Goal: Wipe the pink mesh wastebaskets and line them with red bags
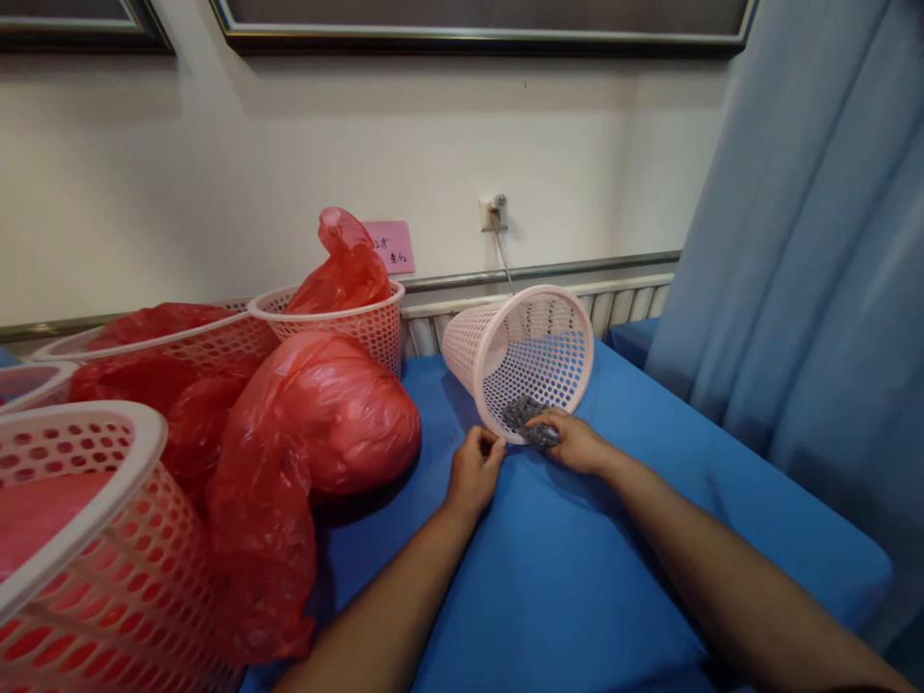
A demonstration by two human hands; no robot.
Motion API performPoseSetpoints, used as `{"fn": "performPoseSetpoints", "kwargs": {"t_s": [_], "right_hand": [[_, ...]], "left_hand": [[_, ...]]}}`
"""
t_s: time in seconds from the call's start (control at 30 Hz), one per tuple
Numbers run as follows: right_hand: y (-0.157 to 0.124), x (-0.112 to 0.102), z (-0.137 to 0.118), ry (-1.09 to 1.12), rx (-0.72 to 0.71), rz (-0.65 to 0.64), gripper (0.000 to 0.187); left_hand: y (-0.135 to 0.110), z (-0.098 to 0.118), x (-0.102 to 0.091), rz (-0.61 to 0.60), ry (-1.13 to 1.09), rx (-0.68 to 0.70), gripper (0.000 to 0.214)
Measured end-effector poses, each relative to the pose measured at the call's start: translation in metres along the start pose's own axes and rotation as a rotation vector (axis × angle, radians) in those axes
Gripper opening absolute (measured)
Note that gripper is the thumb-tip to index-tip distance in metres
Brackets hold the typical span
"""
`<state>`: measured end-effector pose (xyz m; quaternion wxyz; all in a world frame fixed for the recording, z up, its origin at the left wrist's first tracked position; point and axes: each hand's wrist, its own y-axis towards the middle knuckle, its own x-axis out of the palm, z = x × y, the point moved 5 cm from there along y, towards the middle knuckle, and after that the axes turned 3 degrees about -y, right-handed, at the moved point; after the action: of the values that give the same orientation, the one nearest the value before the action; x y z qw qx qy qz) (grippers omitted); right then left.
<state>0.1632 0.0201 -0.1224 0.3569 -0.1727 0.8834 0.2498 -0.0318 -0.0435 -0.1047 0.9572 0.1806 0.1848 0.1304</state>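
A pale pink perforated basket [473, 348] lies on its side on the blue table [577, 568], its mouth facing me. A small grey crumpled thing [521, 414] sits at the basket's lower rim. My right hand [574, 441] is closed over that grey thing at the rim. My left hand [473, 470] rests just left of the rim with its fingers curled in a pinch; whatever is in it is hidden.
Several pink baskets lined with red plastic bags [318, 423] crowd the left side, one close at the bottom left [87, 539]. A blue curtain [815, 269] hangs on the right. A wall socket [494, 213] and a pink note [394, 245] are on the back wall.
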Motion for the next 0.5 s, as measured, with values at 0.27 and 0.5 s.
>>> {"fn": "performPoseSetpoints", "kwargs": {"t_s": [0.27, 0.5], "right_hand": [[0.001, 0.007, -0.010, 0.176, -0.066, -0.093, 0.061], [0.001, -0.043, 0.032, -0.221, 0.277, 0.211, 0.055]], "left_hand": [[0.008, -0.010, 0.001, -0.016, 0.004, -0.027, 0.025], [0.007, 0.011, -0.017, 0.122, 0.045, 0.044, 0.036]]}}
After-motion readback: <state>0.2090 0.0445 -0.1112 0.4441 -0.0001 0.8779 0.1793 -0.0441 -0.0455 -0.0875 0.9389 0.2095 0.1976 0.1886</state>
